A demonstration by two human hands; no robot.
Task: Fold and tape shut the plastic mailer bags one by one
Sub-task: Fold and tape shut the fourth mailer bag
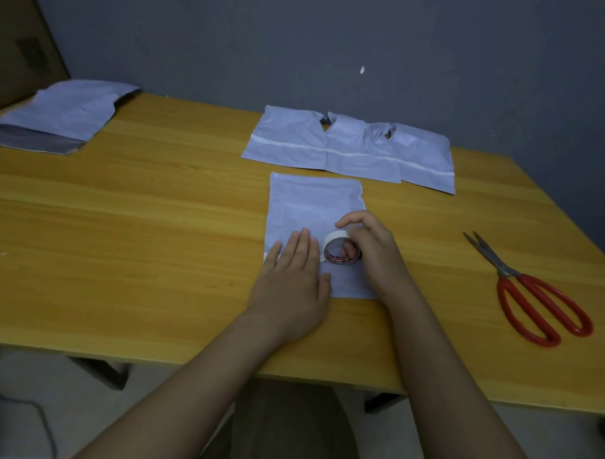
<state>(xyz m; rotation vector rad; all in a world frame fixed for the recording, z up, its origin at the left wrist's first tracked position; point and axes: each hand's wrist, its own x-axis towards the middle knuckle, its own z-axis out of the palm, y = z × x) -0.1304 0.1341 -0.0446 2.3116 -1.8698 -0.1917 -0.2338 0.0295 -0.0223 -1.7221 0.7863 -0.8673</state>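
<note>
A white plastic mailer bag [314, 204] lies flat in the middle of the wooden table [140, 223]. My left hand [292, 280] presses on its near left part with straight fingers. My right hand [372, 252] grips a roll of white tape [339, 253] that stands on edge on the bag, just right of my left fingertips. A short white strip shows at the bag's left edge by my left hand.
Three taped mailer bags [348, 148] lie in a row at the back of the table. A pile of mailer bags [58, 117] sits at the back left corner. Red-handled scissors [532, 292] lie to the right. A grey wall stands behind.
</note>
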